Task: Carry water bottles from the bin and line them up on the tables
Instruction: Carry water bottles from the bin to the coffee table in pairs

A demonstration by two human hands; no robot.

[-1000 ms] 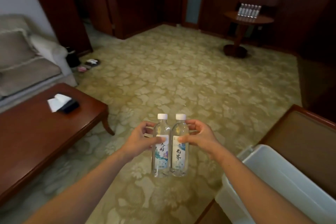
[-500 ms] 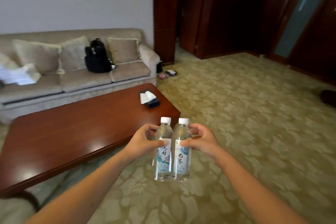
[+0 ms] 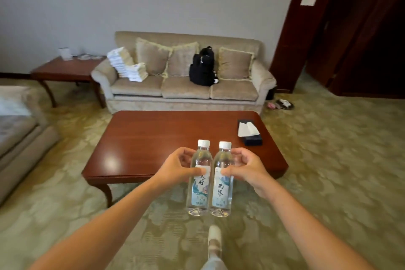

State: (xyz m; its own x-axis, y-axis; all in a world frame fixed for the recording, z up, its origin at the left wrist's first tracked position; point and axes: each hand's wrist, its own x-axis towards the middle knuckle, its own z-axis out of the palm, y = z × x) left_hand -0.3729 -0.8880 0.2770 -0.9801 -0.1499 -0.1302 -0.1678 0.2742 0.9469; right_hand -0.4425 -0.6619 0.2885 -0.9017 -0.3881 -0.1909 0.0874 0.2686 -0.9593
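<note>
Two clear water bottles with white caps and pale blue labels stand upright side by side in the air, just in front of the near edge of a dark red wooden coffee table (image 3: 153, 138). My left hand (image 3: 175, 167) grips the left bottle (image 3: 199, 184) around its upper body. My right hand (image 3: 245, 167) grips the right bottle (image 3: 221, 186) the same way. The bottles touch each other. The bin is out of view.
A black tissue box (image 3: 249, 133) with a white tissue lies on the table's right end. Behind the table stands a beige sofa (image 3: 184, 90) with a black backpack (image 3: 202, 68) and stacked white packs. A side table (image 3: 65, 70) sits at left. My foot (image 3: 214, 239) is below.
My view has swung left from the open carpet and bin to face the coffee table and sofa squarely. Both hands keep the same hold on the two bottles.
</note>
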